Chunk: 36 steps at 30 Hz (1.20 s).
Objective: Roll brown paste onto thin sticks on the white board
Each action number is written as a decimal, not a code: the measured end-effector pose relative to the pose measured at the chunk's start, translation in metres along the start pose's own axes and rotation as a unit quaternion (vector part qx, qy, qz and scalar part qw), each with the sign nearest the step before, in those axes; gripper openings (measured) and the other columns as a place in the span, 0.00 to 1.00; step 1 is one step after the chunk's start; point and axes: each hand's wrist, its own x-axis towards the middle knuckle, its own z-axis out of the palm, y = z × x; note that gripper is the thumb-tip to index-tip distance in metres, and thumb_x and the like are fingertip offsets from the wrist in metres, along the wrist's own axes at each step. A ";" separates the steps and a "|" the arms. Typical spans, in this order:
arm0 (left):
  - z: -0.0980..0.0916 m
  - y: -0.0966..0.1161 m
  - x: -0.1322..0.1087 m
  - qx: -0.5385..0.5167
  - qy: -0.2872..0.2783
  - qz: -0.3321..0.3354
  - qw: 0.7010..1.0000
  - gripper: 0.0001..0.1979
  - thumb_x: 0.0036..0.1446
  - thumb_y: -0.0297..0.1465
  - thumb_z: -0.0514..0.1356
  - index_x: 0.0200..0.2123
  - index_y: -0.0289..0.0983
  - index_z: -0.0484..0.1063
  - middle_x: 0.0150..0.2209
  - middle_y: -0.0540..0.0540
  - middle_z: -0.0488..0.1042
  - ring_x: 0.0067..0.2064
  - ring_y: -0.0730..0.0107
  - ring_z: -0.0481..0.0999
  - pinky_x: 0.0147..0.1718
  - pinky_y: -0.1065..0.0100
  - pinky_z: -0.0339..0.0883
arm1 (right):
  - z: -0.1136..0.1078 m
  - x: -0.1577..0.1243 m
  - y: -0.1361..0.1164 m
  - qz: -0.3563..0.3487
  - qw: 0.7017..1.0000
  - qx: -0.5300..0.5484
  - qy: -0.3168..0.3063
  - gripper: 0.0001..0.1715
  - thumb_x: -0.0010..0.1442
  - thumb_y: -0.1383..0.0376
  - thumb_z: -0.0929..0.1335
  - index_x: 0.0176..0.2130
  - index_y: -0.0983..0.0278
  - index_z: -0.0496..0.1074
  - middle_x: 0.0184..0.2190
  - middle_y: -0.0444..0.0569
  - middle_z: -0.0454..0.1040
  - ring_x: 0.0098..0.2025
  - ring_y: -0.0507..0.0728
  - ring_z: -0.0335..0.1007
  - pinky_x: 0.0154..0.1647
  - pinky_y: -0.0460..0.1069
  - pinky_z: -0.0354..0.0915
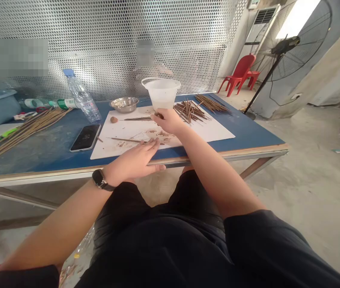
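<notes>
Centre frame: uneven pressure from my flat, ungripping left fingers [154,143] could skew the stick [124,139]; my right fingers [158,121] clasp a dark lump [159,115].

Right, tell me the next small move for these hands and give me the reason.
Probably roll the thin stick slightly on the white board with the left hand: that hand is flat, its fingers lying over the stick, while the right hand seems occupied, curled around something dark brown.
</notes>
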 end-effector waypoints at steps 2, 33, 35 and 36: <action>-0.004 0.002 0.013 -0.002 0.005 -0.010 1.000 0.53 0.73 0.63 0.48 0.84 0.32 0.45 0.84 0.34 0.44 0.84 0.40 0.49 0.80 0.47 0.48 | 0.000 0.000 0.000 0.003 1.000 -0.006 0.000 0.24 0.74 0.59 0.67 0.28 0.55 0.55 0.25 0.41 0.60 0.31 0.56 0.59 0.38 0.53 0.55; -0.009 0.035 0.059 -0.013 0.030 -0.036 0.999 0.53 0.73 0.61 0.51 0.81 0.23 0.51 0.82 0.23 0.49 0.83 0.35 0.51 0.79 0.40 0.45 | 0.002 0.003 -0.003 0.002 1.000 -0.008 0.015 0.23 0.71 0.60 0.68 0.28 0.56 0.56 0.22 0.39 0.61 0.30 0.54 0.57 0.36 0.51 0.53; -0.003 0.042 0.047 -0.006 0.039 -0.034 0.999 0.56 0.72 0.63 0.51 0.81 0.19 0.50 0.82 0.21 0.50 0.83 0.35 0.49 0.79 0.43 0.45 | 0.002 0.003 -0.002 -0.001 1.000 -0.006 0.018 0.23 0.71 0.60 0.68 0.28 0.56 0.55 0.22 0.38 0.60 0.30 0.54 0.57 0.36 0.51 0.53; 0.000 0.046 0.038 0.000 0.039 -0.030 0.999 0.57 0.72 0.64 0.50 0.80 0.19 0.51 0.82 0.21 0.49 0.83 0.35 0.49 0.80 0.44 0.46 | 0.003 0.003 -0.001 -0.002 1.000 -0.006 0.019 0.23 0.71 0.60 0.68 0.28 0.56 0.55 0.22 0.38 0.60 0.29 0.54 0.57 0.36 0.51 0.53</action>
